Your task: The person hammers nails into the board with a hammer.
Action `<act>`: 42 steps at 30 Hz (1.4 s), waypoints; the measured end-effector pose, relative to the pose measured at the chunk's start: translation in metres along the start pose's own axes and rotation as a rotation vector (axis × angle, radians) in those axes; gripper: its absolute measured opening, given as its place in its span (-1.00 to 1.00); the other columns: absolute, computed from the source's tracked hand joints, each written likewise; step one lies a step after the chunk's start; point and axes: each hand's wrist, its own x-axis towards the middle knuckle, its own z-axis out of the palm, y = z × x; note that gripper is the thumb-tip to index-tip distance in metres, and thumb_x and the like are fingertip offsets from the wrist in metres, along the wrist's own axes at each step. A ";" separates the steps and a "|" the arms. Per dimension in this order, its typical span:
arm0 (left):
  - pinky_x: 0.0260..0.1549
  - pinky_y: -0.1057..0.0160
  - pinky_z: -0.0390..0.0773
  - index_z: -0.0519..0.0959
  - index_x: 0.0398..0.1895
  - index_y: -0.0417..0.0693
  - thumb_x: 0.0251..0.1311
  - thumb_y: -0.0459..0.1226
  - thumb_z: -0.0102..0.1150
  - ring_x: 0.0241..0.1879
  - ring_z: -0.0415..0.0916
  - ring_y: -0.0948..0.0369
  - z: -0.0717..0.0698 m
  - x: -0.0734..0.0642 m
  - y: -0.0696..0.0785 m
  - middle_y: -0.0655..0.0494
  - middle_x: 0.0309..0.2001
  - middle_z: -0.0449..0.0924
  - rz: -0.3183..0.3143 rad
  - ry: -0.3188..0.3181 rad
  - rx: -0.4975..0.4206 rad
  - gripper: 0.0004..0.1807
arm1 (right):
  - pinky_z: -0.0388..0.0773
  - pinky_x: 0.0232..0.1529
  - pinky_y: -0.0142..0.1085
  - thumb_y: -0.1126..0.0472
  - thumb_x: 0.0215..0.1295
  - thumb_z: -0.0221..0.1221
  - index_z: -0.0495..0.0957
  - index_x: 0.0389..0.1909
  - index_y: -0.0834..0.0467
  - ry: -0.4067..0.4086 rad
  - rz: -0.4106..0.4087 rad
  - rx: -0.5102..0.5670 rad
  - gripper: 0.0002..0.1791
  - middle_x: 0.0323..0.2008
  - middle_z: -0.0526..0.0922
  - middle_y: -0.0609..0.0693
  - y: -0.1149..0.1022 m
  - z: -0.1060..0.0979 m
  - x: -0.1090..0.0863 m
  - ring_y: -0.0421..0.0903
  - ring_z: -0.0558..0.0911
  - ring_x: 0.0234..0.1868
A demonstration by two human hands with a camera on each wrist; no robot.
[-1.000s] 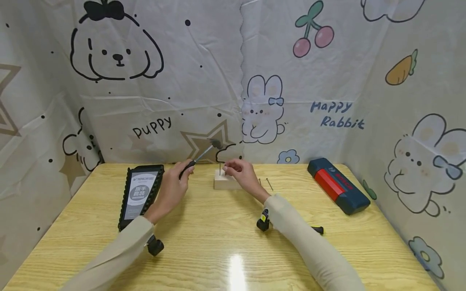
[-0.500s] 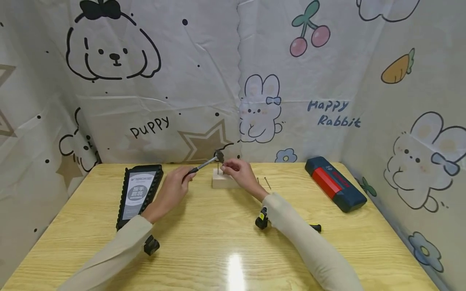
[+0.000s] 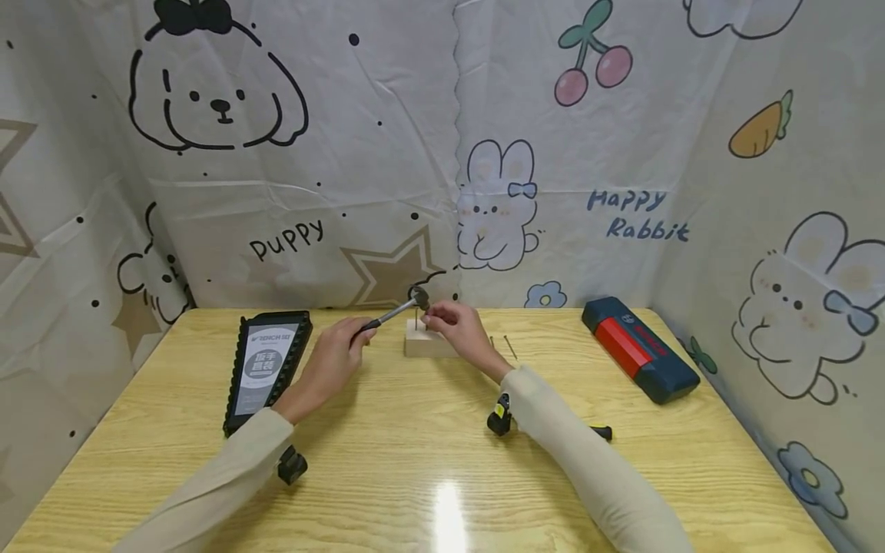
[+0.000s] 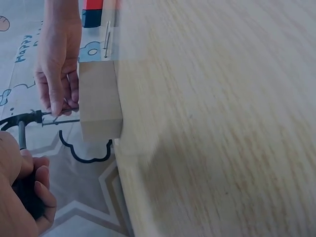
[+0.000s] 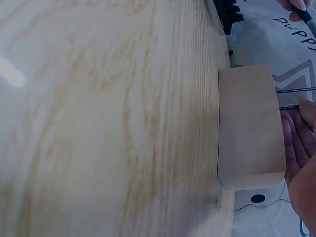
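Note:
My left hand (image 3: 333,355) grips the dark handle of a claw hammer (image 4: 20,129). The hammer's head hangs just over a pale wooden block (image 3: 432,348) at the back of the table. My right hand (image 3: 458,329) pinches a nail (image 5: 290,107) that stands on the block's top face. Beside it stands a second upright nail (image 4: 61,122), untouched by the fingers. In the left wrist view the hammer's striking face is close to the nail heads; whether it touches one I cannot tell.
Loose nails (image 3: 510,347) lie right of the block. A black tool case with a printed label (image 3: 266,365) is at left, a dark blue and red case (image 3: 639,349) at right. A black-ended handle (image 3: 601,432) shows behind the right forearm. Printed cloth walls (image 3: 387,153) surround the table.
The hammer head has come down from the upper left to just above the nails, and over the last half second it barely moves. My right hand keeps its place at the block.

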 end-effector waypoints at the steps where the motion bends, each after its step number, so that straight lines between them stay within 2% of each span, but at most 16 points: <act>1: -0.37 0.10 0.56 0.69 -0.07 -0.34 0.49 -0.41 0.18 -0.38 0.53 0.11 -0.001 0.001 0.001 -0.10 -0.30 0.66 -0.012 -0.006 -0.008 -0.85 | 0.70 -0.02 -0.28 0.25 0.50 0.28 0.70 -0.08 0.26 0.003 0.002 -0.002 -0.85 -0.10 0.78 0.15 0.000 0.000 0.000 -0.04 0.76 -0.10; 4: -0.46 0.23 0.45 0.70 -0.08 -0.32 0.51 -0.39 0.17 -0.49 0.42 0.20 -0.003 0.004 0.004 -0.09 -0.32 0.68 -0.049 -0.001 -0.050 -0.84 | 0.69 -0.02 -0.28 0.24 0.49 0.28 0.69 -0.07 0.26 0.005 0.016 -0.003 -0.84 -0.09 0.78 0.14 0.000 0.000 0.000 -0.04 0.76 -0.09; 7: -0.55 0.31 0.37 0.70 -0.06 -0.32 0.53 -0.38 0.14 -0.54 0.36 0.22 -0.007 0.007 0.008 -0.11 -0.32 0.69 -0.060 0.059 -0.131 -0.82 | 0.69 -0.02 -0.29 0.23 0.50 0.28 0.69 -0.05 0.26 0.001 0.031 -0.003 -0.83 -0.08 0.78 0.14 -0.001 0.000 -0.001 -0.05 0.76 -0.08; 9: -0.55 0.32 0.40 0.69 -0.02 -0.34 0.54 -0.39 0.13 -0.52 0.41 0.20 -0.008 0.008 0.010 -0.12 -0.32 0.68 -0.037 0.120 -0.167 -0.81 | 0.68 -0.02 -0.29 0.22 0.50 0.28 0.69 -0.04 0.25 -0.002 0.036 -0.008 -0.82 -0.08 0.78 0.13 -0.001 -0.001 -0.001 -0.06 0.75 -0.08; 11: -0.51 0.29 0.46 0.67 -0.01 -0.36 0.53 -0.41 0.12 -0.48 0.46 0.17 -0.007 0.008 0.010 -0.13 -0.33 0.65 -0.005 0.139 -0.158 -0.82 | 0.68 -0.02 -0.28 0.22 0.50 0.28 0.70 -0.03 0.25 -0.002 0.034 -0.015 -0.82 -0.08 0.77 0.13 -0.002 -0.001 -0.001 -0.06 0.75 -0.08; 14: -0.46 0.22 0.50 0.66 -0.13 -0.35 0.50 -0.44 0.15 -0.45 0.47 0.16 -0.004 0.006 0.009 -0.07 -0.38 0.61 0.008 0.067 -0.081 -0.88 | 0.68 -0.02 -0.28 0.23 0.49 0.29 0.70 -0.07 0.24 0.002 0.036 -0.018 -0.84 -0.10 0.77 0.12 -0.002 -0.001 0.000 -0.07 0.74 -0.10; 16: -0.43 0.17 0.51 0.65 -0.20 -0.32 0.48 -0.45 0.16 -0.45 0.47 0.16 -0.001 0.002 0.008 -0.05 -0.40 0.60 -0.002 -0.004 -0.034 -0.90 | 0.68 -0.03 -0.30 0.24 0.48 0.30 0.71 -0.09 0.24 0.005 0.037 -0.016 -0.86 -0.11 0.77 0.12 -0.003 0.000 0.000 -0.09 0.74 -0.12; 18: -0.41 0.14 0.52 0.65 -0.22 -0.32 0.48 -0.45 0.17 -0.44 0.48 0.15 0.001 0.000 0.006 -0.04 -0.39 0.60 -0.020 -0.039 -0.022 -0.89 | 0.67 -0.04 -0.32 0.24 0.47 0.30 0.72 -0.12 0.24 0.006 0.036 -0.015 -0.86 -0.13 0.77 0.12 -0.002 0.000 0.001 -0.10 0.73 -0.15; 22: -0.38 0.08 0.56 0.68 -0.14 -0.36 0.48 -0.45 0.17 -0.39 0.54 0.10 0.003 -0.002 0.003 -0.08 -0.35 0.63 -0.031 -0.016 -0.041 -0.88 | 0.66 -0.08 -0.34 0.23 0.47 0.31 0.72 -0.13 0.24 0.003 0.032 -0.016 -0.87 -0.15 0.78 0.11 -0.002 -0.001 0.001 -0.13 0.72 -0.17; 32: -0.37 0.08 0.60 0.68 -0.09 -0.37 0.46 -0.45 0.20 -0.36 0.59 0.09 0.003 -0.004 0.004 -0.10 -0.33 0.65 -0.013 0.011 -0.046 -0.87 | 0.64 -0.09 -0.36 0.23 0.48 0.30 0.72 -0.12 0.24 0.003 0.022 -0.018 -0.86 -0.15 0.78 0.11 -0.003 0.000 0.000 -0.11 0.72 -0.17; 42: -0.36 0.08 0.57 0.68 -0.09 -0.36 0.48 -0.43 0.18 -0.39 0.53 0.11 0.004 -0.006 0.006 -0.07 -0.35 0.63 -0.031 0.011 -0.044 -0.86 | 0.65 -0.08 -0.34 0.23 0.49 0.29 0.72 -0.08 0.23 -0.004 0.016 -0.008 -0.85 -0.12 0.78 0.11 -0.003 -0.001 -0.002 -0.07 0.74 -0.14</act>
